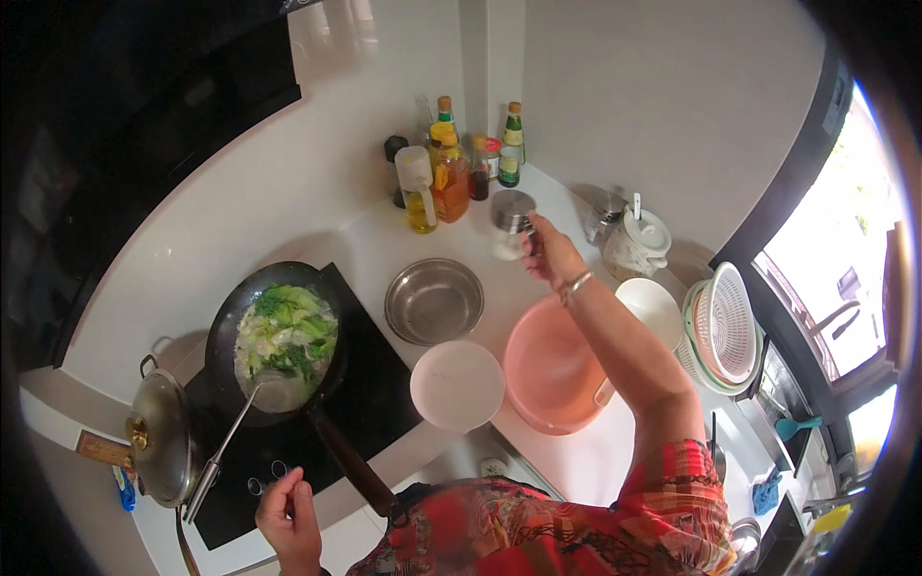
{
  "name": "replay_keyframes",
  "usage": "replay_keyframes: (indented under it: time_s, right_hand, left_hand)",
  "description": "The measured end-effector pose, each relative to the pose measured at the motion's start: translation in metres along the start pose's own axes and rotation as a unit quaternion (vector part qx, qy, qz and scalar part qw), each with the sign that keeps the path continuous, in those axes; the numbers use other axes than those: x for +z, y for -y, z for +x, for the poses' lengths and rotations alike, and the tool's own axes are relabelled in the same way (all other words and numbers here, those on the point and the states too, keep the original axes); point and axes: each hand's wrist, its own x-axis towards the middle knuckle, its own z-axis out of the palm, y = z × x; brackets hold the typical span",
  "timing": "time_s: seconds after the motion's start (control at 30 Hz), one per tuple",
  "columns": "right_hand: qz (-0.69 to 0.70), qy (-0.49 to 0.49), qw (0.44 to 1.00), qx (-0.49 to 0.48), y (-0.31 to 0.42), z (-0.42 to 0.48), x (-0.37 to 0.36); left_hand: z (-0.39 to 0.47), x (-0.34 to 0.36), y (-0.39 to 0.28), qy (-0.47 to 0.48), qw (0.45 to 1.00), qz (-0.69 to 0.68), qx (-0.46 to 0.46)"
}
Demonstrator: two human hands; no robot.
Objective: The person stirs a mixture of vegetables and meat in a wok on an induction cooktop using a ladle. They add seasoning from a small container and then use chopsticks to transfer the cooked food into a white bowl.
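My right hand point(553, 253) grips a small glass jar by its side. The jar has a metal lid point(513, 207) and white contents, and it is slightly blurred above the counter near the bottles. Loosely curled and holding nothing I can see, my left hand point(289, 522) hovers by the front edge of the black cooktop point(382, 403). On that cooktop sits a dark wok point(225, 353) with leafy greens point(292, 324) in pale liquid. A metal ladle point(229, 435) rests in the wok, its handle leaning out toward the front left.
A steel basin point(433, 302), a white bowl point(457, 387) and a pink tub point(529, 360) stand right of the cooktop. Sauce and oil bottles point(451, 180) fill the corner. A lidded pot point(166, 439) is at left. The wok's handle point(353, 461) projects toward my body. Stacked colanders point(724, 324) sit far right.
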Motion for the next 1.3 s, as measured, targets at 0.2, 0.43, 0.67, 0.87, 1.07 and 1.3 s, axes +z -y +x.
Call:
replay_keyframes:
  time_s: [0.2,0.43,0.67,0.87,1.07,1.3]
  right_hand:
    - [-0.035,-0.22,0.974,-0.044,-0.049,0.135,-0.068]
    - [0.151,-0.221,0.961,-0.067,-0.056,0.203,-0.118]
    - [-0.298,-0.27,0.913,-0.073,-0.03,0.183,-0.094]
    - [-0.162,0.02,0.969,-0.185,0.042,-0.011,0.036]
    - [-0.155,0.366,0.915,-0.075,-0.001,-0.193,0.12]
    - [-0.041,0.401,0.907,0.124,-0.078,-0.253,0.148]
  left_hand:
    - [-0.041,0.0,0.04,0.039,0.99,0.071,-0.117]
    - [-0.036,-0.012,0.009,0.014,0.99,0.111,-0.091]
    - [0.004,-0.06,-0.001,-0.153,0.916,0.353,0.112]
    - [0.036,-0.107,0.026,-0.106,0.87,0.477,0.066]
    - [0.043,-0.124,0.035,-0.045,0.881,0.469,0.05]
    - [0.037,-0.142,0.004,-0.051,0.89,0.442,0.101]
